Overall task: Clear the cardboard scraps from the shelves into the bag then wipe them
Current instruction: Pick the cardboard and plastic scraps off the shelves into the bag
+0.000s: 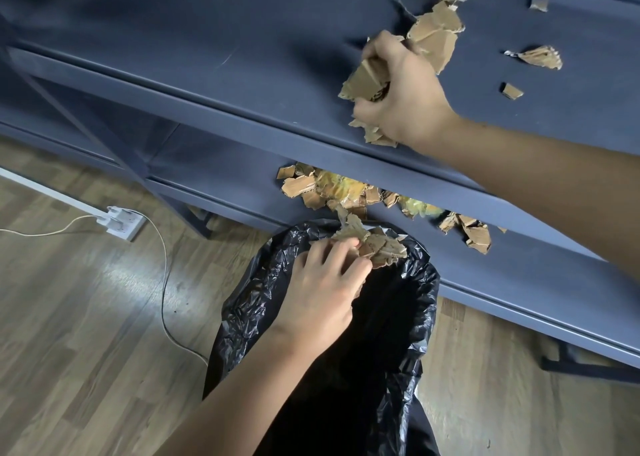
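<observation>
A dark blue shelf unit fills the upper view. On its top shelf (214, 40), my right hand (405, 99) grips a bunch of torn cardboard scraps (367, 81). More scraps (436, 29) lie just beyond it, and loose pieces (540, 57) sit to the right. The lower shelf (540, 275) carries another scatter of scraps (346, 192) mixed with something yellow. Below stands an open black bag (391, 317). Over the bag's far rim my left hand (322, 289) holds a clump of scraps (377, 244).
The floor (86, 317) is wood-look planks. A white power strip (121, 221) lies on the floor at the left, with a white cable (164, 282) trailing toward the bag. A shelf foot (588, 369) stands at the lower right.
</observation>
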### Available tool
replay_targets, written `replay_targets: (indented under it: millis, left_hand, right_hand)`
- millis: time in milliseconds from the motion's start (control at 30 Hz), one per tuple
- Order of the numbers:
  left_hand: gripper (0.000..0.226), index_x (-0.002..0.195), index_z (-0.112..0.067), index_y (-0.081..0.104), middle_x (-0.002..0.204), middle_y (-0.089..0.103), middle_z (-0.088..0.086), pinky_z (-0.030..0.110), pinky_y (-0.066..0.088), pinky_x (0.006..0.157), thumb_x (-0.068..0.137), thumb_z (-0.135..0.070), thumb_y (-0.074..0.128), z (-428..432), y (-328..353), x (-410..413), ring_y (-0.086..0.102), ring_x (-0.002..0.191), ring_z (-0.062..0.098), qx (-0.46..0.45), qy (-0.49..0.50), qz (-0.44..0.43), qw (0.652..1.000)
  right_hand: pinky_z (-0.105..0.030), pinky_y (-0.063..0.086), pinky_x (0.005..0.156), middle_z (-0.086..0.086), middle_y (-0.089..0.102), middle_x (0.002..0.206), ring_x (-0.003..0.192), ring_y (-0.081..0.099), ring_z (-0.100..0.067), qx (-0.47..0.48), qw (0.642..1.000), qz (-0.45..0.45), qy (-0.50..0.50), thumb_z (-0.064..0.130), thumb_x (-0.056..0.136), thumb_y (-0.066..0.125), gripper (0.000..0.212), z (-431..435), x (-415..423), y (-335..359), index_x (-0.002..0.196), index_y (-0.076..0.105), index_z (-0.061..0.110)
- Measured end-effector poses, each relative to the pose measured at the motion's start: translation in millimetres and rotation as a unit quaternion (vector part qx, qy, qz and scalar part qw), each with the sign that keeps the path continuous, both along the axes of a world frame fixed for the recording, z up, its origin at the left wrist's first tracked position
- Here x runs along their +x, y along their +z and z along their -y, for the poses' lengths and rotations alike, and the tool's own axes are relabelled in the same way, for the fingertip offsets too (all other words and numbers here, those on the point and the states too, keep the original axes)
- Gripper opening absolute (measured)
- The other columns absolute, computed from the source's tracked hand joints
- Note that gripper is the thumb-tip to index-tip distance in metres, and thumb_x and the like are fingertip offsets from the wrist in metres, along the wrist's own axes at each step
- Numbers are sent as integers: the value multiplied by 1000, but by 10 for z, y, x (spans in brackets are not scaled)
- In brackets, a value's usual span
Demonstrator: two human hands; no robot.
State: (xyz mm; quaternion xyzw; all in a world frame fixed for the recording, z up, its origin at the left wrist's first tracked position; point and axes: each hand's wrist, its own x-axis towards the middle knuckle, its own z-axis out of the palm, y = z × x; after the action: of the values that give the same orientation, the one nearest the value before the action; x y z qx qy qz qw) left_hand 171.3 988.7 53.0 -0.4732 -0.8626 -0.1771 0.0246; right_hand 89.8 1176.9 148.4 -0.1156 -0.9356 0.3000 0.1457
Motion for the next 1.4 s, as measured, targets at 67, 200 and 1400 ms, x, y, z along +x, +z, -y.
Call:
replay_targets:
  millis: [67, 200, 1400]
  left_hand:
    - [48, 81, -8, 65, 98, 67, 14, 46, 57, 60, 38, 5, 82, -9, 7, -20, 65, 85, 35, -6, 2, -2, 1000]
    - [46, 81, -7, 65, 99, 67, 15, 47, 57, 60, 39, 8, 80, -23, 19, -41, 65, 86, 36, -10, 3, -1, 1000]
    - [55, 129, -25, 35, 142, 27, -1, 45, 28, 104, 82, -51, 48, 364, -1067, 407, 23, 132, 22, -286, 4, 155, 946]
  right_hand:
    - [-10, 31, 54, -3, 37, 99, 82, 34, -18, -3, 1000, -8, -9, 3, 74, 55, 28, -66, 28, 4, 96, 46, 19]
    - [-13, 30, 53, 0, 43, 86, 83, 38, -18, -40, 997, -38, -55, 4, 73, 56, 30, -236, 66, 6, 92, 37, 18]
    - [-22, 45, 85, 1, 40, 117, 100, 52, -13, -278, 890, 337, -129, 32, 82, 66, 52, 961, 1943, -1902, 128, 42, 29]
